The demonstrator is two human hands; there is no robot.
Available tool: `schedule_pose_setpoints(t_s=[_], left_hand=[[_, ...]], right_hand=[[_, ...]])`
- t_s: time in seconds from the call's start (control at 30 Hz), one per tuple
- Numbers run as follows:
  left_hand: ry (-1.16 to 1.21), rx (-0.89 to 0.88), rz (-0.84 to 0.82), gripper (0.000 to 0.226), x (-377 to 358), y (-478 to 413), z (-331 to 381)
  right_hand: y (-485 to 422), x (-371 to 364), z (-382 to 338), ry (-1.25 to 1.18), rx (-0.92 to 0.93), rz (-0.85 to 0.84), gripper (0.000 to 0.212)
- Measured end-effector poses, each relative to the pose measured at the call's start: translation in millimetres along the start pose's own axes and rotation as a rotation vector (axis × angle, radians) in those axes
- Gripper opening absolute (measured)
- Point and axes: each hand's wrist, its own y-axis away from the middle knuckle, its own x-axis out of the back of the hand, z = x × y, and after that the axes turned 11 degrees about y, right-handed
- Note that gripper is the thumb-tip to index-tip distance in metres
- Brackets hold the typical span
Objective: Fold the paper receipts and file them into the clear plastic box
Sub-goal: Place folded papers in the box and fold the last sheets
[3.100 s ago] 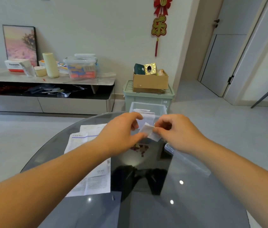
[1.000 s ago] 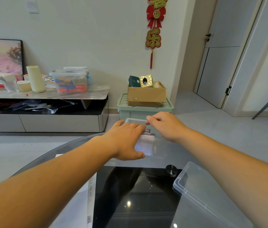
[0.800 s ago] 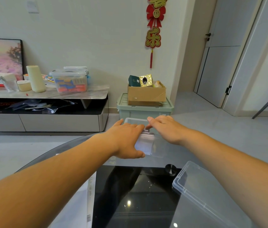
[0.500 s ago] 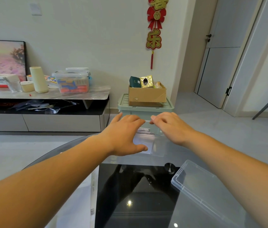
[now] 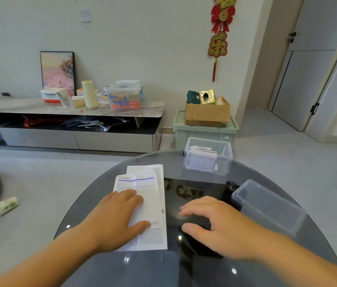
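Left hand [image 5: 116, 221] lies flat, hiding part of the paper receipts [image 5: 150, 189].

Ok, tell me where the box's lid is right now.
In the head view the clear lid lies at the right of the glass table, just right of the right hand and nearer the camera than the clear plastic box.

Cardboard box [image 5: 208, 114] atop green bin [image 5: 204, 134]; framed picture [image 5: 57, 71] on low cabinet [image 5: 28, 108]
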Motion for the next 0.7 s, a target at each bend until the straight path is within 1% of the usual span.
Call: schedule_pose_setpoints(t_s=[0.03, 0.1, 0.2, 0.27, 0.4, 0.5, 0.57, 0.63, 0.7], left_hand=[[0.000, 0.004, -0.035, 0.073, -2, 12, 1], [0.043, 0.000, -0.055, 0.070, -7, 25, 4], [0.088, -0.035, 0.003, 0.064, -10, 35, 7], [0.103, -0.033, 0.011, 0.056, -7, 41, 8], [0.141, -0.045, 0.074, 0.027, -6, 48, 11], [0.120, -0.101, 0.178, 0.022, -7, 52, 16], [0.119, -0.194, 0.276, 0.027, -8, 58, 25], [0.132, -0.325, 0.339, 0.032, -7, 69, 45], [0.159, -0.425, 0.317, 0.028, -10, 81, 70]], right_hand=[[3, -8, -10, -0.005, 0.002, -0.028, 0.042], [6, -19, -26, -0.015, -0.012, -0.044, 0.044], [13, -29, -41, -0.048, -0.072, -0.021, 0.047], [20, -32, -47, -0.105, -0.133, -0.008, 0.049], [32, -33, -50, -0.272, -0.242, 0.039, 0.041], [45, -30, -52, -0.324, -0.301, 0.080, 0.032], [57, -24, -55, -0.311, -0.299, 0.122, 0.039], [74, -16, -59, -0.271, -0.276, 0.120, 0.054], [92, -10, -60, -0.204, -0.244, 0.050, 0.074]])
